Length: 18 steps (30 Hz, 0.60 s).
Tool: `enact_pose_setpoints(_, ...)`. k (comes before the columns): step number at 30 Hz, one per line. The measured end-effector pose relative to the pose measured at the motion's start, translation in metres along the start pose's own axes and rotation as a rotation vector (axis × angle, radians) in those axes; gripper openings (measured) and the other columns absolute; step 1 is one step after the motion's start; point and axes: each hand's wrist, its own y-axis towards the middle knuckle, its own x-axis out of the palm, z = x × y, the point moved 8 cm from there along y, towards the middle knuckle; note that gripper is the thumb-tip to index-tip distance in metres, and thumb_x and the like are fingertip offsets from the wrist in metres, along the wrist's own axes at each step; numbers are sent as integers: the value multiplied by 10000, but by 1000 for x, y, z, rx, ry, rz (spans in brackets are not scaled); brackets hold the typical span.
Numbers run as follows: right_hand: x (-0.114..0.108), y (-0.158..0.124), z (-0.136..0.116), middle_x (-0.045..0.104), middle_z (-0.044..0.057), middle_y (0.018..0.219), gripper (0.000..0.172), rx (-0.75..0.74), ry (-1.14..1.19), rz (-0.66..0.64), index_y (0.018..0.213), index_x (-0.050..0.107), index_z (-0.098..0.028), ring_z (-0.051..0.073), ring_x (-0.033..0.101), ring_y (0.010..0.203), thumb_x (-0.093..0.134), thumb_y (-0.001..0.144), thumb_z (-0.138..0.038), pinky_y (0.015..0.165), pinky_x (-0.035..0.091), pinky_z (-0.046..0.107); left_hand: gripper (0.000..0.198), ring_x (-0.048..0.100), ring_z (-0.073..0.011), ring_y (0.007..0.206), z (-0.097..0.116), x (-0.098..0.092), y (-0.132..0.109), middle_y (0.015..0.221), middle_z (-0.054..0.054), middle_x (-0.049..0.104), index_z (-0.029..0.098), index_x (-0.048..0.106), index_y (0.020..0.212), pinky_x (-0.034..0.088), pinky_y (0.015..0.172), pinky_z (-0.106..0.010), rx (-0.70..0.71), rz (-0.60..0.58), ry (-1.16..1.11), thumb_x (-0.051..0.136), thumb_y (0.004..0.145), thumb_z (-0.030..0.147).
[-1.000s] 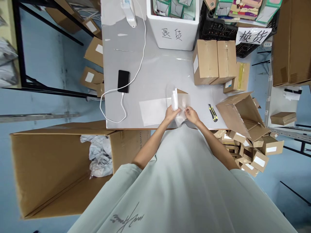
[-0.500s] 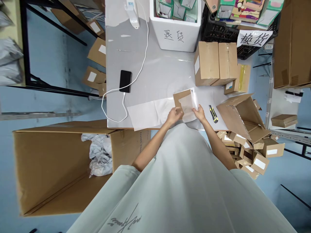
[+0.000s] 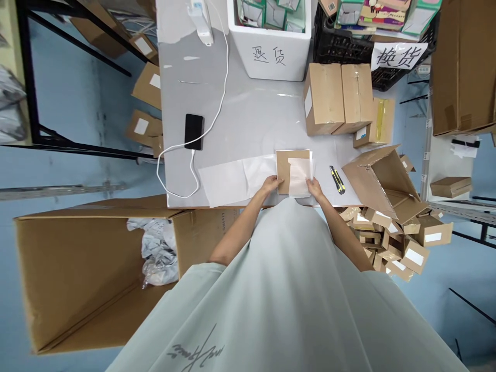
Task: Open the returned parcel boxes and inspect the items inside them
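Note:
A flat brown cardboard piece (image 3: 283, 168) lies near the table's front edge, with a pale translucent sheet (image 3: 299, 175) over its right part. My left hand (image 3: 273, 183) pinches the cardboard's lower left edge between thumb and fingers. At the lower right, my right hand (image 3: 314, 188) has its fingers closed on the pale sheet and the edge beneath it. A long white sheet (image 3: 227, 181) stretches out to the left, partly under the cardboard. A yellow and black utility knife (image 3: 337, 180) rests to the right of my right hand.
A black phone (image 3: 194, 132) with a white cable lies on the left. Taped cartons (image 3: 324, 101), a white bin (image 3: 271, 57) and a black crate (image 3: 343, 46) stand farther back. An open carton (image 3: 368, 181) sits at the right edge; a large open box (image 3: 85, 279) is lower left.
The cardboard and pale sheet have gone from tilted and raised to flat and square. My left hand has shifted from the cardboard's face to its left edge. The view has moved slightly.

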Motion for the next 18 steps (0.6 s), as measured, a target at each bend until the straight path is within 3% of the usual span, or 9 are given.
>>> enact_pose_setpoints(3,-4,1,-1,857,174,1217,430,-1,40,3,1075,715,-205,322,757,1321,580,1031,-610,1255,535,532,266,779,-361,1218,6,5,-6,1190,-149,856,205,787,971,598,1059,-418,26,2,60,909,747,280)
enact_pose_setpoints(8,-7,-4,-6,853,155,1074,561,-10,98,-11,1078,723,-173,322,782,1223,547,1023,-702,1141,615,468,488,633,-423,1507,17,-1,-13,1498,-210,709,190,783,1227,523,1226,-460,88,136,115,909,768,296)
enact_pose_setpoints(10,-9,-8,-8,846,147,1007,603,-16,126,-17,1064,731,-163,336,785,1197,555,1013,-738,1120,626,474,516,641,-426,1503,23,-1,-15,1496,-221,717,177,773,1278,519,1237,-474,98,140,101,911,816,361)
enact_pose_setpoints(12,-12,-13,-11,850,145,1000,626,-36,191,-33,1077,742,-160,340,791,1192,575,1005,-759,1133,623,485,497,736,-404,1364,28,2,-17,1350,-204,804,169,786,1234,572,1170,-474,91,82,67,908,862,476)
enact_pose_setpoints(14,-14,-18,-15,862,154,1038,636,-53,273,-56,1097,746,-168,339,801,1196,597,997,-778,1161,616,495,550,798,-375,1224,33,11,-22,1211,-183,856,164,801,1170,620,1091,-464,88,-52,-47,920,854,599)
enact_pose_setpoints(16,-15,-22,-17,868,167,1076,647,-52,323,-70,1098,741,-182,343,809,1198,597,994,-804,1179,613,507,648,813,-367,1188,41,17,-32,1184,-175,870,160,807,1153,637,1069,-464,113,-178,-206,967,783,668)
enact_pose_setpoints(18,-17,-23,-20,866,182,1117,679,-48,330,-44,1113,726,-188,346,810,1208,545,1005,-834,1187,612,514,728,807,-373,1223,50,14,-41,1226,-166,870,164,806,1188,634,1095,-473,163,-222,-315,1017,711,671)
